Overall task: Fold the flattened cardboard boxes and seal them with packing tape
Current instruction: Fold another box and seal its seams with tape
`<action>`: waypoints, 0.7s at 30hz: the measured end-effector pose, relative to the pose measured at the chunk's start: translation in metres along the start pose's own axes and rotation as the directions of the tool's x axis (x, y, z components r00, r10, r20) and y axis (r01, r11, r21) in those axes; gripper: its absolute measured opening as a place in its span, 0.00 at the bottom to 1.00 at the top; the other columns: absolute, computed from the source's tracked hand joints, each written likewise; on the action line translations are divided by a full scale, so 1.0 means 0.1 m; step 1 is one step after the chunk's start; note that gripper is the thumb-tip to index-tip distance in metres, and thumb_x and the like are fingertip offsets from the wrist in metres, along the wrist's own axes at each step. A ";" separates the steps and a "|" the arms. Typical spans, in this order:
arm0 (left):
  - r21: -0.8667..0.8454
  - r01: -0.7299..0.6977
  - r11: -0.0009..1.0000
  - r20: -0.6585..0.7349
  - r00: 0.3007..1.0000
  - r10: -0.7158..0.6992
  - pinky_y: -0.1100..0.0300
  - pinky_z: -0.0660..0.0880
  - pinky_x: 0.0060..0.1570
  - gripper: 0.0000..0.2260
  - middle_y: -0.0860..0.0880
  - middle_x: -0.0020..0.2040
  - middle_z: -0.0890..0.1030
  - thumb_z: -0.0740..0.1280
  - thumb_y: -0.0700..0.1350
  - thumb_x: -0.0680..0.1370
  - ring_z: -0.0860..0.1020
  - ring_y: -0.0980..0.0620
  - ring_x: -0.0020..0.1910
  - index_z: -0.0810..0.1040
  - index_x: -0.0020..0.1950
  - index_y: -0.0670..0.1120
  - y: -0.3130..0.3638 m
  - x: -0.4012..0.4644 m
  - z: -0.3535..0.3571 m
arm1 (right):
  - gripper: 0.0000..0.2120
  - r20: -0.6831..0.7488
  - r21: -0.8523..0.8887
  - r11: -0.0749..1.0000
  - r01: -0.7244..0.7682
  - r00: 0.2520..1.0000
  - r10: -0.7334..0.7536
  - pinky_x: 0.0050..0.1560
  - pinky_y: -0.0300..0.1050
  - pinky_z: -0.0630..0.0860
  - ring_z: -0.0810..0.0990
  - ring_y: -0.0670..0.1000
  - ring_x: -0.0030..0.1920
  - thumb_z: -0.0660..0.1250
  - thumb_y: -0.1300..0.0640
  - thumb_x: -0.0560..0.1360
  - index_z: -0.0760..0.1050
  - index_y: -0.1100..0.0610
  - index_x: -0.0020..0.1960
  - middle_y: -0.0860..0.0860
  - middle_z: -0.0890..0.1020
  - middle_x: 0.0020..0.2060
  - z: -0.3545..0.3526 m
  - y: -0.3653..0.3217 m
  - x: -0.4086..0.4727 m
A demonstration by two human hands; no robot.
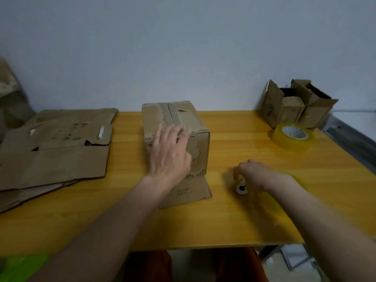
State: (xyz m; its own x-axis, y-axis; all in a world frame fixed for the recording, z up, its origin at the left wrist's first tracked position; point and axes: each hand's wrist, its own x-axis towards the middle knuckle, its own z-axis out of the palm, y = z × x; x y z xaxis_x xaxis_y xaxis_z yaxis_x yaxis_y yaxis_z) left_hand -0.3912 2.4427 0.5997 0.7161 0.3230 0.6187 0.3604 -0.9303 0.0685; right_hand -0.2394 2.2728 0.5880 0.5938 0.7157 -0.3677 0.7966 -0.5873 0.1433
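A folded cardboard box (175, 117) stands on the yellow table (234, 224), its top flaps closed and its near bottom flap (189, 193) lying flat on the table. My left hand (171, 153) lies palm-down with spread fingers over the box's near top edge. To the right of the box, my right hand (254, 174) is low over the table, fingers curled around a small blurred roll with a white core (242, 188). A yellowish smear shows by that wrist. A big roll of yellow packing tape (293, 137) lies flat at the far right.
A stack of flattened cardboard boxes (55, 159) covers the table's left end. Two small open boxes (295, 106) stand at the back right corner against the wall. The table's front edge runs just before my knees.
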 end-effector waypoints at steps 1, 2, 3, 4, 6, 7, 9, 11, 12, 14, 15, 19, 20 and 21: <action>0.002 0.002 1.000 -0.015 1.000 -0.002 0.46 0.52 0.73 0.21 0.42 0.64 0.76 0.68 0.44 0.74 0.72 0.42 0.66 0.74 0.67 0.44 0.01 -0.01 0.04 | 0.18 0.000 -0.058 0.998 0.006 1.000 -0.006 0.59 0.48 0.69 0.69 0.56 0.65 0.62 0.63 0.78 0.70 0.51 0.65 0.53 0.72 0.64 0.03 0.02 0.01; -0.008 0.011 1.000 -0.029 1.000 -0.011 0.46 0.55 0.72 0.20 0.42 0.63 0.77 0.69 0.46 0.75 0.73 0.42 0.65 0.75 0.66 0.45 0.02 -0.01 0.07 | 0.16 -0.020 -0.081 0.997 0.003 1.000 -0.005 0.61 0.49 0.68 0.69 0.56 0.65 0.61 0.62 0.78 0.70 0.52 0.65 0.53 0.72 0.64 0.07 0.04 0.02; -0.028 0.020 0.999 -0.044 0.999 -0.021 0.45 0.58 0.71 0.18 0.42 0.62 0.78 0.68 0.47 0.75 0.74 0.42 0.64 0.76 0.65 0.45 0.02 -0.02 0.08 | 0.15 -0.038 -0.079 0.997 -0.007 0.999 0.004 0.62 0.50 0.67 0.70 0.56 0.64 0.60 0.62 0.79 0.71 0.52 0.64 0.54 0.72 0.63 0.10 0.05 0.04; -0.045 0.021 0.999 -0.067 0.997 -0.024 0.44 0.61 0.69 0.17 0.43 0.60 0.78 0.68 0.48 0.75 0.75 0.42 0.62 0.77 0.63 0.45 0.02 -0.02 0.09 | 0.14 -0.055 -0.065 0.998 -0.023 0.998 0.019 0.61 0.51 0.68 0.71 0.56 0.64 0.60 0.61 0.79 0.71 0.53 0.63 0.54 0.72 0.62 0.12 0.07 0.07; -0.072 0.002 0.997 -0.114 0.993 -0.010 0.44 0.67 0.64 0.14 0.44 0.58 0.79 0.67 0.49 0.76 0.76 0.42 0.59 0.80 0.59 0.45 0.02 -0.04 0.08 | 0.12 -0.114 -0.052 0.997 -0.061 0.992 0.055 0.59 0.50 0.68 0.73 0.56 0.62 0.60 0.59 0.79 0.71 0.53 0.62 0.54 0.74 0.60 0.15 0.11 0.12; -0.081 -0.015 0.997 -0.136 0.991 0.004 0.44 0.69 0.62 0.13 0.44 0.56 0.80 0.67 0.49 0.76 0.77 0.43 0.57 0.80 0.57 0.45 0.03 -0.05 0.08 | 0.11 -0.164 -0.045 0.995 -0.089 0.983 0.081 0.58 0.49 0.69 0.74 0.56 0.61 0.60 0.57 0.80 0.71 0.54 0.61 0.54 0.75 0.60 0.16 0.13 0.14; -0.094 -0.040 0.995 -0.175 0.984 0.023 0.45 0.72 0.57 0.12 0.44 0.54 0.80 0.68 0.49 0.75 0.77 0.43 0.54 0.81 0.55 0.45 0.04 -0.07 0.09 | 0.13 -0.288 0.002 0.989 -0.146 0.947 0.140 0.59 0.49 0.69 0.73 0.57 0.62 0.59 0.55 0.80 0.70 0.55 0.63 0.55 0.74 0.60 0.18 0.18 0.19; -0.098 -0.044 0.994 -0.206 0.978 0.023 0.46 0.73 0.54 0.12 0.44 0.52 0.80 0.70 0.49 0.74 0.78 0.43 0.52 0.82 0.53 0.45 0.04 -0.06 0.11 | 0.17 -0.354 0.090 0.984 -0.157 0.918 0.179 0.60 0.49 0.69 0.71 0.57 0.63 0.61 0.53 0.79 0.67 0.54 0.67 0.55 0.72 0.62 0.18 0.22 0.19; -0.095 -0.046 0.994 -0.218 0.976 0.024 0.46 0.72 0.53 0.12 0.44 0.51 0.80 0.70 0.49 0.74 0.78 0.42 0.51 0.82 0.53 0.45 0.03 -0.04 0.13 | 0.18 -0.358 0.137 0.981 -0.138 0.916 0.179 0.60 0.49 0.69 0.70 0.57 0.64 0.62 0.53 0.79 0.66 0.54 0.68 0.55 0.71 0.63 0.17 0.24 0.18; -0.087 -0.062 0.994 -0.228 0.973 0.041 0.47 0.72 0.52 0.12 0.43 0.51 0.80 0.67 0.50 0.75 0.78 0.41 0.50 0.82 0.53 0.44 0.01 -0.02 0.17 | 0.20 -0.363 0.230 0.969 -0.086 0.917 0.167 0.61 0.49 0.68 0.69 0.56 0.64 0.64 0.53 0.78 0.67 0.53 0.69 0.54 0.71 0.64 0.14 0.29 0.12; -0.085 -0.068 0.994 -0.225 0.973 0.048 0.47 0.71 0.52 0.13 0.43 0.51 0.80 0.65 0.51 0.76 0.77 0.41 0.51 0.82 0.53 0.44 0.00 -0.03 0.18 | 0.19 -0.380 0.267 0.961 -0.068 0.909 0.170 0.61 0.48 0.68 0.68 0.56 0.65 0.65 0.54 0.78 0.68 0.53 0.68 0.54 0.71 0.64 0.14 0.33 0.06; -0.095 -0.047 0.994 -0.273 0.962 0.020 0.46 0.70 0.56 0.13 0.41 0.56 0.79 0.64 0.49 0.78 0.75 0.40 0.57 0.81 0.56 0.43 0.10 -0.05 0.21 | 0.15 -0.441 0.420 0.906 -0.049 0.862 0.251 0.61 0.46 0.65 0.67 0.55 0.65 0.65 0.56 0.78 0.73 0.54 0.64 0.54 0.72 0.63 0.22 0.54 -0.21; -0.121 -0.079 0.989 -0.307 0.951 0.039 0.47 0.70 0.59 0.12 0.40 0.58 0.78 0.65 0.46 0.78 0.74 0.41 0.59 0.80 0.57 0.42 0.19 -0.07 0.21 | 0.14 -0.444 0.444 0.894 -0.054 0.854 0.272 0.60 0.46 0.65 0.67 0.55 0.65 0.65 0.55 0.78 0.74 0.55 0.63 0.54 0.73 0.61 0.26 0.58 -0.28; -0.176 -0.140 0.975 -0.330 0.941 0.075 0.48 0.69 0.61 0.12 0.40 0.59 0.78 0.65 0.44 0.78 0.73 0.42 0.60 0.80 0.58 0.41 0.30 -0.09 0.22 | 0.13 -0.445 0.458 0.887 -0.064 0.847 0.291 0.59 0.46 0.65 0.68 0.55 0.64 0.65 0.55 0.78 0.75 0.55 0.61 0.54 0.73 0.59 0.30 0.61 -0.33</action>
State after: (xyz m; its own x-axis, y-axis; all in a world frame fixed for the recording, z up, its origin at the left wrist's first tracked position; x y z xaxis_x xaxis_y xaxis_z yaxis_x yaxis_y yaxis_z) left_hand -0.3732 2.4155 0.5788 0.5042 0.1765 0.8454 0.1463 -0.9822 0.1178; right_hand -0.2141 2.2019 0.5814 0.7849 0.6037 0.1393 0.6167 -0.7394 -0.2701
